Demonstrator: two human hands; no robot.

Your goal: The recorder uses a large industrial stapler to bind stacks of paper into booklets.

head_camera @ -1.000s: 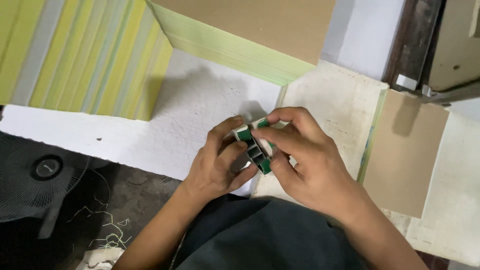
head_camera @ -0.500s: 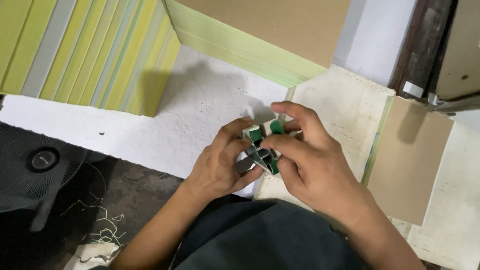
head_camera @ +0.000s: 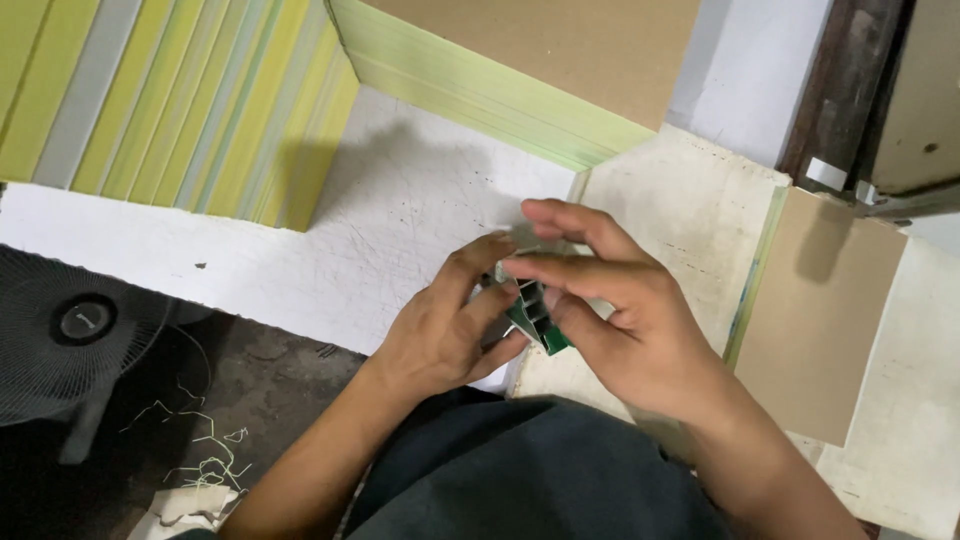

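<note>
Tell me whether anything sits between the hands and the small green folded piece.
Nothing visible does. The left hand and the right hand both already pinch the green folded piece directly, above the white table; their own fingers hide much of it.

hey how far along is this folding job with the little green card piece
Done: the small green piece already shows folded ribs. In hand: left hand and right hand both pinch it over the white table. Left: stacks of yellow-green sheets stand untouched behind.

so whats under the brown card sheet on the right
The brown card sheet tops a thin stack of sheets whose green-yellow edge shows along its left side, lying on the white table. The sheets' faces below are covered.
</note>
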